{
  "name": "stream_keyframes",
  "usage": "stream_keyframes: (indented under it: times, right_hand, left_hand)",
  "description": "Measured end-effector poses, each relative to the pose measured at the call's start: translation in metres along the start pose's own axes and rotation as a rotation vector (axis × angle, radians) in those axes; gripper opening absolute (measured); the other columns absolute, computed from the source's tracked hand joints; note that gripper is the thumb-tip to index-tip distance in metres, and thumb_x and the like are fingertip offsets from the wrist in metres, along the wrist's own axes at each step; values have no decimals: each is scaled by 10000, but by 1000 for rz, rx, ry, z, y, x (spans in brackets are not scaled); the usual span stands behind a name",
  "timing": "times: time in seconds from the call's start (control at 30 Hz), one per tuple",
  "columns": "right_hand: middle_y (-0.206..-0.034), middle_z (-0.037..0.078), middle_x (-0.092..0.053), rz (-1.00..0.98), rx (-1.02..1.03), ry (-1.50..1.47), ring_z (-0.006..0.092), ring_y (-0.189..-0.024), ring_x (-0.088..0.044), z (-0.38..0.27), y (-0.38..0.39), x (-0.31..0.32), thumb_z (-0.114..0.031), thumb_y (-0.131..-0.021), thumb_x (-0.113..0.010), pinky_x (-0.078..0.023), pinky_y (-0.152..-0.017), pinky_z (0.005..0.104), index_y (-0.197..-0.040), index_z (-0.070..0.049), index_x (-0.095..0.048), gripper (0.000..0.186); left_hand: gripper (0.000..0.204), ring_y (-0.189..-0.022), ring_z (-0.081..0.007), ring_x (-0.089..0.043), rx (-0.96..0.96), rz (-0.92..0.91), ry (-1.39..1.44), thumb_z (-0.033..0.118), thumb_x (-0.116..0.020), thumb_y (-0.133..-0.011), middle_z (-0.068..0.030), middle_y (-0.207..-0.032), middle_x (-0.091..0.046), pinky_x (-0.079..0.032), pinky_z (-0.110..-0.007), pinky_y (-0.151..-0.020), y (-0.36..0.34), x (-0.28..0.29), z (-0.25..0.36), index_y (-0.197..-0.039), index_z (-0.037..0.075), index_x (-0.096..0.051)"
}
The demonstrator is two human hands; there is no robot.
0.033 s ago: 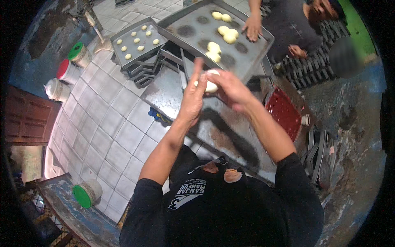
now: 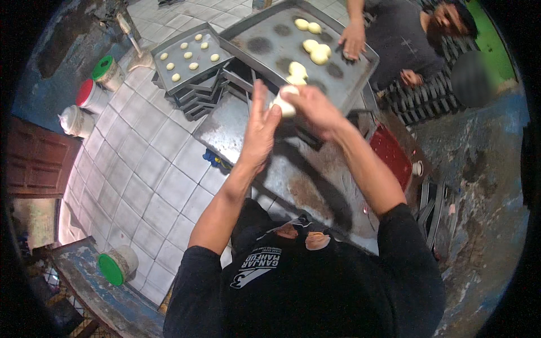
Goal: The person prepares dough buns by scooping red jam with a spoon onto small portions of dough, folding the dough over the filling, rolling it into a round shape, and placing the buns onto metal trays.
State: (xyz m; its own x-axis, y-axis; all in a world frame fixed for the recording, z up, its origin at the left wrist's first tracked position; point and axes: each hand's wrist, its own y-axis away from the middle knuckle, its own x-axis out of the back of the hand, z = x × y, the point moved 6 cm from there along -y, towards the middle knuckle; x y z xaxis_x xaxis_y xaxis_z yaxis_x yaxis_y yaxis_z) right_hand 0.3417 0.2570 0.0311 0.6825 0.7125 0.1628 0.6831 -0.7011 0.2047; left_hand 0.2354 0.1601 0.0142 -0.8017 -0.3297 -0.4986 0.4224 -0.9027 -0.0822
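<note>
A pale lump of dough (image 2: 286, 102) lies between my two hands, above the near edge of a large dark baking tray (image 2: 338, 96). My right hand (image 2: 320, 111) is curled round it, slightly blurred. My left hand (image 2: 259, 132) stands on edge with its fingers stretched out, its thumb close against the dough. On the large tray lie several yellowish dough balls (image 2: 320, 53), some touching in clusters, among dark round patches. Another person's hand (image 2: 353, 40) rests flat at the tray's far right side.
A smaller tray (image 2: 186, 56) with several small dough balls sits on stacked trays at the left. Below my hands is a worn metal surface (image 2: 310, 191). A red tray (image 2: 389, 155) lies to the right. Lidded buckets (image 2: 110, 73) stand along the left wall on the tiled floor.
My right hand and the dough have shifted slightly upward, and the dough has tilted. My left hand has moved a little left, widening the gap between its fingers and my right hand.
</note>
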Motion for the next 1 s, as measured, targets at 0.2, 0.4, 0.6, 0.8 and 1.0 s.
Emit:
stream_keyframes:
  times: [0.2,0.4,0.6,0.8,1.0]
  right_hand:
    - [-1249,275,-620,518,384,745,391,-1133,-619,-10,-225,73,-336,-918,-648,-499,-950,433,-1338,5,-512,558]
    - [-1465,319,-424,141,575,1137,472,-1338,-426,31,-299,41,-427,-958,-592,-335,-1131,525,-1308,52,-504,600]
    - [-1596,155,-353,-161,3,305,260,-1494,-273,-22,-284,60,-612,-1025,-398,-204,-1221,410,-1610,-94,-152,820]
    - [-1107,100,-732,-183,-192,1047,201,-1005,-651,36,-171,131,-336,-895,-736,-499,-941,353,-1188,-22,-714,430]
    - [-965,52,-747,549,-87,579,107,-877,-666,-37,-18,181,-189,-869,-749,-537,-786,289,-1141,9,-718,338]
  left_hand:
    - [520,-1215,-225,-593,52,195,-405,195,-590,-1013,-143,-1446,-532,-474,-352,-1002,-31,186,10,-1481,26,-440]
    - [433,-1200,-209,-590,218,464,-617,157,-571,-1010,-125,-1385,-582,-486,-359,-979,23,294,15,-1418,21,-517]
    - [426,-1208,-277,-594,-293,22,-942,175,-680,-927,-157,-1324,-620,-470,-397,-1002,-67,188,52,-1315,17,-600]
    - [349,-1051,-319,-628,-711,-717,-921,308,-693,-904,-129,-1130,-675,-470,-436,-941,-112,-16,35,-1135,47,-679]
    - [633,-923,-328,-713,-390,-975,-1607,570,-445,-992,-223,-970,-730,-436,-474,-1021,-120,-77,-61,-948,20,-757]
